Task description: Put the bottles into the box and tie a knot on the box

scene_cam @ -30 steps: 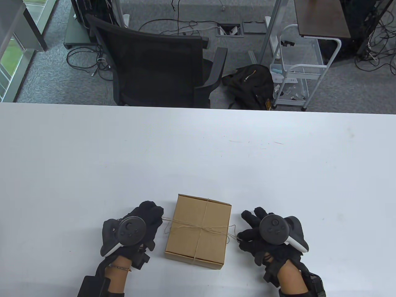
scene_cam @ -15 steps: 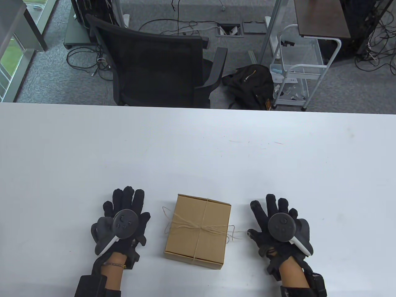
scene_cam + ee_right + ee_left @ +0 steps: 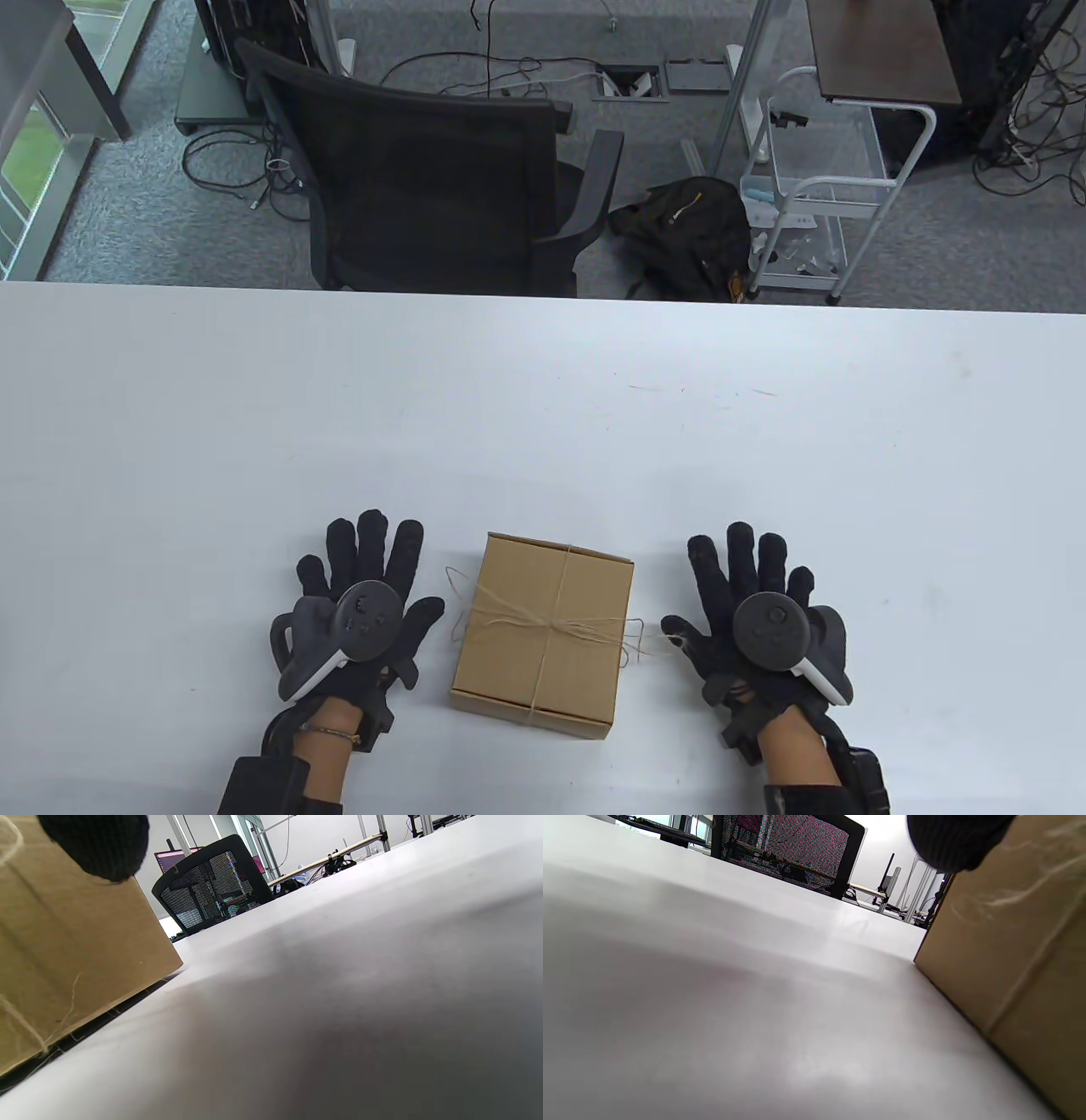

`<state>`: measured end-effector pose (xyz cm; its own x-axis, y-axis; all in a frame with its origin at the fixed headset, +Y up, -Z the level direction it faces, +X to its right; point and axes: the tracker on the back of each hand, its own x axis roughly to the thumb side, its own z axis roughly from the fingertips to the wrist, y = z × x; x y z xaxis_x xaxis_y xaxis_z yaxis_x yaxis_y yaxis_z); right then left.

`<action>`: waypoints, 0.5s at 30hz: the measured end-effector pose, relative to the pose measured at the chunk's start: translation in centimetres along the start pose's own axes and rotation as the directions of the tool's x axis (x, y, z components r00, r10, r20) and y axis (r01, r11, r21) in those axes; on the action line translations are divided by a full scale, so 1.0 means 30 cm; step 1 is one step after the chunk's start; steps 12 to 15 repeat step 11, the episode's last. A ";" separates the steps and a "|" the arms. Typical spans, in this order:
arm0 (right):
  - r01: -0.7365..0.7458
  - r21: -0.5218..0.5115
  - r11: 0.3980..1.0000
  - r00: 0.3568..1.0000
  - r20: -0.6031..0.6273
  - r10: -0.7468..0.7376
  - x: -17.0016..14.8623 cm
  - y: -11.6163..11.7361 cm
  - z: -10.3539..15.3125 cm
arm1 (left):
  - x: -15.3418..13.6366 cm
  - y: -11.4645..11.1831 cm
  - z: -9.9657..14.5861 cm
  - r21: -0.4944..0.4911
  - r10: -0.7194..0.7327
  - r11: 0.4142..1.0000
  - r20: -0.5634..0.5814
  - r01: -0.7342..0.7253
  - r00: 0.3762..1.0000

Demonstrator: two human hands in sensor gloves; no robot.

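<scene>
A closed brown cardboard box (image 3: 543,632) sits near the table's front edge, bound crosswise with twine (image 3: 551,626) knotted on its lid; loose twine ends hang off both sides. No bottles are visible. My left hand (image 3: 365,569) lies flat on the table left of the box, fingers straight and spread, holding nothing. My right hand (image 3: 734,586) lies flat to the box's right, fingers spread, its thumb close to a loose twine end. In the wrist views the box (image 3: 1009,955) (image 3: 63,955) fills one side, with a gloved fingertip (image 3: 954,840) (image 3: 97,844) at the top edge.
The white table (image 3: 543,407) stretches wide behind the box. Beyond its far edge stand a black office chair (image 3: 424,178), a black bag (image 3: 687,229) on the floor and a white wire cart (image 3: 814,187).
Both hands let go of the twine ends, opened and spread flat on the table on either side of the box. The box has not moved.
</scene>
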<state>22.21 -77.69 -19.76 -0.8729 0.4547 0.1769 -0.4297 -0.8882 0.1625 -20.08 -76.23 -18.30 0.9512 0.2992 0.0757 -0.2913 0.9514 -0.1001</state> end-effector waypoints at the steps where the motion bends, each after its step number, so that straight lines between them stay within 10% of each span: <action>1: 0.007 0.003 1.000 1.000 -0.003 -0.007 0.002 0.000 0.001 | 0.000 0.000 0.000 -0.002 0.001 1.000 0.002 -0.001 1.000; 15: 0.037 0.028 0.999 0.999 -0.014 -0.037 0.005 0.006 0.005 | 0.003 -0.001 0.004 0.003 0.007 1.000 0.006 -0.007 1.000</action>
